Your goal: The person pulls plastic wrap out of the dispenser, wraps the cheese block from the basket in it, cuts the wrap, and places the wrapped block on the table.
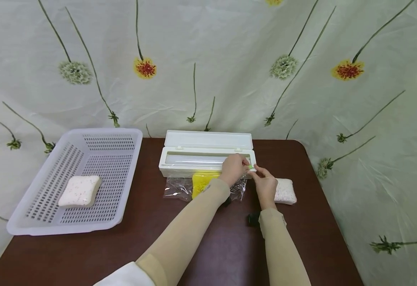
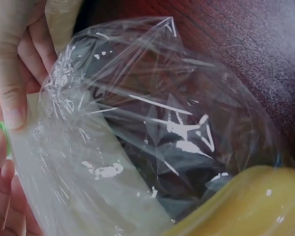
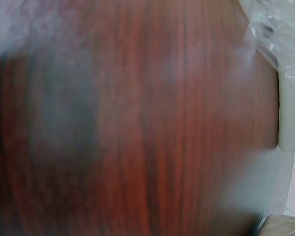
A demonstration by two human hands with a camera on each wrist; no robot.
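Note:
A white cling film box lies at the back of the table with its lid raised. Clear film hangs from its front side, draping over a yellow object. At the box's right end, my left hand reaches over the front edge, its fingertips pinching a small green slide cutter. My right hand grips the box's right front corner, its thumb laid on the white edge in the left wrist view. Neither hand can be made out in the right wrist view.
A white speckled block lies right of my right hand. Another speckled block sits inside a pale perforated basket on the left. A flowered cloth hangs behind the dark brown table.

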